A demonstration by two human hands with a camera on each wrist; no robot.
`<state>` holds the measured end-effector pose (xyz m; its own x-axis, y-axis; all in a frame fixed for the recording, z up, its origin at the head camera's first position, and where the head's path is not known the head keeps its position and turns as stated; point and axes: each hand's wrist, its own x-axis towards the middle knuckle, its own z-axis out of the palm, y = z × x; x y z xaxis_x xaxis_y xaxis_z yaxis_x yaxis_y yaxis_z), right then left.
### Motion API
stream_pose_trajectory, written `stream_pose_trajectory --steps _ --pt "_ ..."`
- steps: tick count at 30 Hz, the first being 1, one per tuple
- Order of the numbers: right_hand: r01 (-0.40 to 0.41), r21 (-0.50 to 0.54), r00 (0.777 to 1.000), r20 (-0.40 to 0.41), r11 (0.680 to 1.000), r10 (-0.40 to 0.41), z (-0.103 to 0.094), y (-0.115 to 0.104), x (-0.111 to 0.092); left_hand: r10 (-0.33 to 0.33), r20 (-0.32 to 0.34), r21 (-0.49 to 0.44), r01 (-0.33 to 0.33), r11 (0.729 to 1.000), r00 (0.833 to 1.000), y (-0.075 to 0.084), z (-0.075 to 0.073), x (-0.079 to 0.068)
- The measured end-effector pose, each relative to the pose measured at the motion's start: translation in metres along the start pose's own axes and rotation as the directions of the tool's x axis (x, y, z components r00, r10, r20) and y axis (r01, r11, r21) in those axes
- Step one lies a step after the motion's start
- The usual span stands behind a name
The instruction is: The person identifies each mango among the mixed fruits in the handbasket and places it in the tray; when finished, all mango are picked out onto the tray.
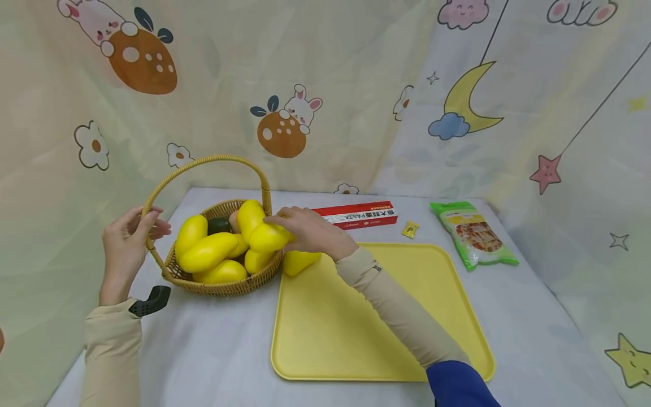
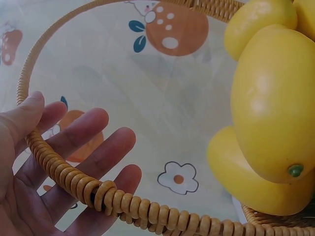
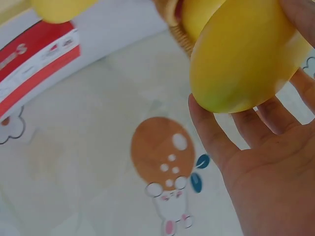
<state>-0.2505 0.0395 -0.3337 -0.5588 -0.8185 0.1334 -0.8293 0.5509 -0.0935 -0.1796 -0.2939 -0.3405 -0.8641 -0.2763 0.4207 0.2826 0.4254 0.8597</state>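
Note:
A wicker basket (image 1: 224, 288) at the left holds several smooth yellow mangoes (image 1: 209, 253) and a dark green thing (image 1: 218, 225). My left hand (image 1: 127, 240) holds the arched handle (image 2: 64, 172) at its left side; the thumb lies over it and the other fingers spread behind. With my right hand (image 1: 310, 229) I grip a mango (image 3: 241, 59) by one end at the basket's right rim, thumb on one side and fingers on the other. This mango (image 1: 269, 237) overlaps the other fruit in the head view. Below that hand, another mango (image 1: 300, 263) lies at the tray's back left corner.
A yellow tray (image 1: 351, 328) covers the middle of the white table. Behind it lie a red and white pasta box (image 1: 368, 215) and a small yellow packet (image 1: 410, 229). A green food bag (image 1: 473, 234) is at the right. A patterned cloth (image 1: 330, 56) hangs behind.

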Motion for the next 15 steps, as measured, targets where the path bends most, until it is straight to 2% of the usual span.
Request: stream_pose_trajectory --steps 7,15 --pt "-0.115 0.042 0.993 -0.004 0.993 0.115 0.006 0.029 -0.03 -0.003 -0.005 0.014 0.003 1.0 1.0 -0.002 0.0 0.0" --pt "-0.272 0.098 0.961 -0.018 0.957 0.275 0.02 0.058 -0.071 -0.005 -0.004 0.037 0.005 0.999 1.0 -0.005 -0.001 0.002"
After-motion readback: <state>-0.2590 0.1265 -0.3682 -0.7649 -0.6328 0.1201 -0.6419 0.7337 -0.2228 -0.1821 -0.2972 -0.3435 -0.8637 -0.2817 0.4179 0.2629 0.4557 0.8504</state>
